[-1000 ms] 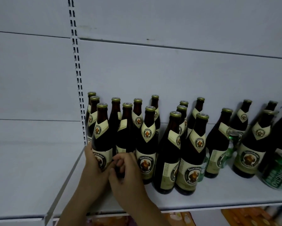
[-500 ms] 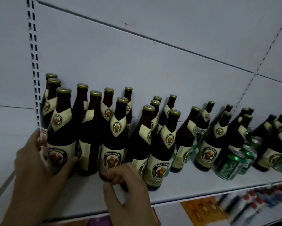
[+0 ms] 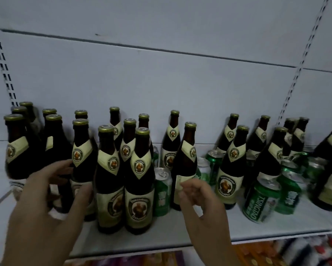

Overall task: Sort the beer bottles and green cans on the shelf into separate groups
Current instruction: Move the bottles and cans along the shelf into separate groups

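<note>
Several dark brown beer bottles (image 3: 139, 181) with cream labels and gold caps stand packed together on the left half of the white shelf (image 3: 161, 237). More bottles (image 3: 231, 169) stand spread out to the right, mixed with green cans (image 3: 261, 200). One green can (image 3: 162, 192) stands between the left cluster and a lone bottle (image 3: 185, 162). My left hand (image 3: 46, 198) is open with fingers spread in front of the left bottles, holding nothing. My right hand (image 3: 199, 202) is loosely curled, its fingertips at the lone bottle's lower label, not closed around it.
A white back panel with slotted uprights (image 3: 293, 77) rises behind the shelf. Colourful packaged goods (image 3: 276, 252) lie on the level below. The shelf's front edge runs just behind my wrists.
The view has swung right, showing more cans. My left hand has come off the leftmost bottle and spread open. My right hand has moved right to the lone bottle beside the can.
</note>
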The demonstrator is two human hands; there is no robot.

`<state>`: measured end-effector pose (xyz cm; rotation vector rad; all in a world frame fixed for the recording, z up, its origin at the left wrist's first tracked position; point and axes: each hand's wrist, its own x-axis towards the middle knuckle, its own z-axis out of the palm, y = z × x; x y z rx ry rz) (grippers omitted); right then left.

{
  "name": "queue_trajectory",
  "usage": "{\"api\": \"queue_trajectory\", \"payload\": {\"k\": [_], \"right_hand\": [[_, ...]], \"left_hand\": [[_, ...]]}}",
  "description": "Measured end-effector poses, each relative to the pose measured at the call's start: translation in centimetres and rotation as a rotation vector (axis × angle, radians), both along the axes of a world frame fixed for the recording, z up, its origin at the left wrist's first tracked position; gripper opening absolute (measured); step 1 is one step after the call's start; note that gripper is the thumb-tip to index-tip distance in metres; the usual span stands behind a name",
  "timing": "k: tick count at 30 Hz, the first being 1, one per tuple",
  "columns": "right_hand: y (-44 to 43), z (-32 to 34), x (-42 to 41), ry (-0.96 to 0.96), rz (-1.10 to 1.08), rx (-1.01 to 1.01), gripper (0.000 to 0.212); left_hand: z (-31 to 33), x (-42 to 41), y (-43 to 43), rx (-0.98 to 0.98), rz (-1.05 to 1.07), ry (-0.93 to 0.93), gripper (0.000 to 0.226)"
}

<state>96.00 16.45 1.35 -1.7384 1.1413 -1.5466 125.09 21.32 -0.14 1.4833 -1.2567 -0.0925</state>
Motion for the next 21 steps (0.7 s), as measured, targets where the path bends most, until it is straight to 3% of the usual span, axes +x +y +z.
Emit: {"api": "queue_trajectory", "payload": {"k": [5,8,13,15,17,19,21], "right_hand": [[-2.5,-0.9,-4.3,0.018,0.075,0.049,0.010],[-3.6,-1.4,-5.6,0.057,0.128,0.072,0.014],[-5.1,-1.7,-7.4,0.122,0.126,0.049,0.021],[-5.6,-1.3,-8.1,0.169,0.077,-0.011,0.027],[-6.2,-0.5,-8.5,0.232,0.066,-0.059,0.037],[-6.8,0.7,-8.6,0.356,0.093,-0.057,0.049],[-7.3,1.9,-8.4,0.522,0.123,0.006,0.063]], "left_hand": [[4.9,-10.4,1.7,-0.121,0.026,-0.163,0.034],[4.5,-13.2,1.4,-0.036,0.028,-0.094,0.031],[4.8,-18.3,1.9,0.044,-0.032,-0.223,0.032],[5.1,-20.3,1.0,0.131,-0.061,-0.374,0.039],[5.3,-21.9,-0.6,0.225,-0.077,-0.561,0.063],[5.9,-22.6,-2.9,0.345,-0.027,-0.693,0.085],[6.9,-22.6,-5.1,0.485,0.030,-0.842,0.094]]}}
